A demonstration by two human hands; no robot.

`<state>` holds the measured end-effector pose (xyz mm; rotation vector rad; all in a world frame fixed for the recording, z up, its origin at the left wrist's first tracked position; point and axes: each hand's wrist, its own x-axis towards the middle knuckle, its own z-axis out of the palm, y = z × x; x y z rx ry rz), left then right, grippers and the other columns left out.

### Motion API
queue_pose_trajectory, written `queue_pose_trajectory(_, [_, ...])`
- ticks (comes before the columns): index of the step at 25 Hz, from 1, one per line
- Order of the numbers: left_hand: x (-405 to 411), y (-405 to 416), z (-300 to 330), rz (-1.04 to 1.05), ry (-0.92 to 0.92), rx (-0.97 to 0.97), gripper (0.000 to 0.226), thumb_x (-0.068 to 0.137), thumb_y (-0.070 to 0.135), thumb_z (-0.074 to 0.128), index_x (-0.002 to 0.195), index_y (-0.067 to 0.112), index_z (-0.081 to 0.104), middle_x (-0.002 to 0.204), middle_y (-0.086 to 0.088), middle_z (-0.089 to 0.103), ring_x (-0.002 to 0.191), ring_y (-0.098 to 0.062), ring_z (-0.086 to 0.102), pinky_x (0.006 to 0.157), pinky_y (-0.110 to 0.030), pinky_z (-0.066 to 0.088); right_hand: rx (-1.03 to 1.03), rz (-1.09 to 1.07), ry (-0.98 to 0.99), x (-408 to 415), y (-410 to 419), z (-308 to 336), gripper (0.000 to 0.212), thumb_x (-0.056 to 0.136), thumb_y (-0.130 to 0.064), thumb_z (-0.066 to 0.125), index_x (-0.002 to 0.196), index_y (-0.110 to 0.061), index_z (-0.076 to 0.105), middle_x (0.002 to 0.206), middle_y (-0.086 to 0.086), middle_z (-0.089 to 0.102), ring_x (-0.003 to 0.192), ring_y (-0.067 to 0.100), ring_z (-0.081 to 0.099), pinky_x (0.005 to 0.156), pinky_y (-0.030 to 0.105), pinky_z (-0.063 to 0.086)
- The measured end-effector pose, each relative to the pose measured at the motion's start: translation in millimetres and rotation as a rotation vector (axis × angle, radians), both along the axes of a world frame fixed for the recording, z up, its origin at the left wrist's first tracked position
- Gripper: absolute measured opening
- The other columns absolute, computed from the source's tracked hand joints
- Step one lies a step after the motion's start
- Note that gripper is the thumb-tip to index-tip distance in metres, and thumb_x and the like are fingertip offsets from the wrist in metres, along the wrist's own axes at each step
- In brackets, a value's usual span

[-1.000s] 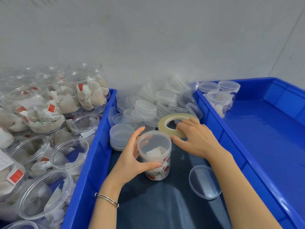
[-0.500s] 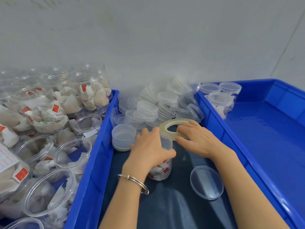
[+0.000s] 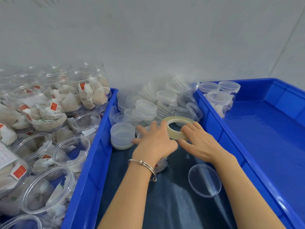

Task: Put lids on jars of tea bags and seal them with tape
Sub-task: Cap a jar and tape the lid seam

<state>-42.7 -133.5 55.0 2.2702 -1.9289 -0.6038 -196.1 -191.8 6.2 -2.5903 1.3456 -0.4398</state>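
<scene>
A small clear jar of tea bags (image 3: 161, 165) stands on the dark cloth between two blue bins, mostly hidden under my left hand (image 3: 155, 142). That hand lies flat on the jar's lid with fingers spread, pressing down. My right hand (image 3: 198, 144) grips a roll of clear tape (image 3: 181, 117) just behind and right of the jar, fingers curled over its near rim. The roll sits tilted and touches my left hand's fingers.
A loose clear lid (image 3: 204, 180) lies on the cloth at the right. A stack of lids (image 3: 122, 137) and a heap of lids (image 3: 165, 103) sit behind. Several open jars of tea bags (image 3: 71, 152) fill the left bin (image 3: 99, 146). Three lidded jars (image 3: 217, 100) stand in the right bin (image 3: 264, 138).
My left hand left the jar's side, came over its top and now presses flat on the lid. My right hand kept hold of the tape roll close behind.
</scene>
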Motion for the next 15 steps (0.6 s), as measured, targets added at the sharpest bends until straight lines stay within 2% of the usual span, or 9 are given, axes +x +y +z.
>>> queue_pose_trajectory(2, [-4.0,7.2,-13.6,0.010,-0.040,-0.122,0.042,0.091,0.043,0.045,0.125,0.023,0.031,0.138,-0.002,0.031,0.132,-0.044,0.018,0.098,-0.061,0.031,0.008,-0.022,0.009,5.4,0.0,-3.5,0.032,0.092,-0.048,0.036,0.092,-0.016,0.045,0.100,-0.007,0.046,0.100,0.013,0.035,0.070,0.031,0.039])
queue_pose_trajectory(6, [2.9,6.3,-26.5,-0.018,-0.085,-0.289,0.035,0.097,0.040,0.039,0.126,0.022,0.036,0.134,0.004,0.037,0.123,-0.034,0.029,0.090,-0.053,0.035,-0.016,-0.033,0.026,12.1,-2.3,-0.8,0.036,0.093,-0.051,0.033,0.092,-0.017,0.046,0.097,-0.007,0.047,0.095,0.013,0.035,0.070,0.029,0.036])
queue_pose_trajectory(10, [5.5,0.8,-37.1,-0.043,-0.097,-0.454,0.033,0.088,0.043,0.045,0.117,0.028,0.041,0.125,0.010,0.046,0.116,-0.028,0.037,0.082,-0.044,0.035,0.074,-0.042,0.021,7.6,-3.3,3.3,0.040,0.093,-0.054,0.039,0.091,-0.015,0.049,0.096,-0.005,0.055,0.100,0.015,0.043,0.073,0.036,0.044])
queue_pose_trajectory(13, [18.1,-6.9,-38.3,-0.130,-0.108,-0.527,0.032,0.086,0.047,0.047,0.114,0.032,0.045,0.122,0.018,0.049,0.117,-0.021,0.040,0.083,-0.039,0.036,0.118,-0.042,-0.047,5.7,-2.3,3.6,0.038,0.095,-0.050,0.037,0.087,-0.015,0.049,0.092,-0.007,0.052,0.100,0.016,0.040,0.083,0.043,0.044])
queue_pose_trajectory(15, [22.8,-10.6,-35.6,-0.169,-0.063,-0.520,0.038,0.087,0.046,0.049,0.121,0.030,0.044,0.126,0.015,0.050,0.120,-0.019,0.041,0.087,-0.040,0.037,0.109,-0.057,-0.052,7.6,-1.8,2.8,0.035,0.096,-0.048,0.035,0.087,-0.017,0.048,0.090,-0.010,0.049,0.100,0.015,0.039,0.083,0.044,0.043])
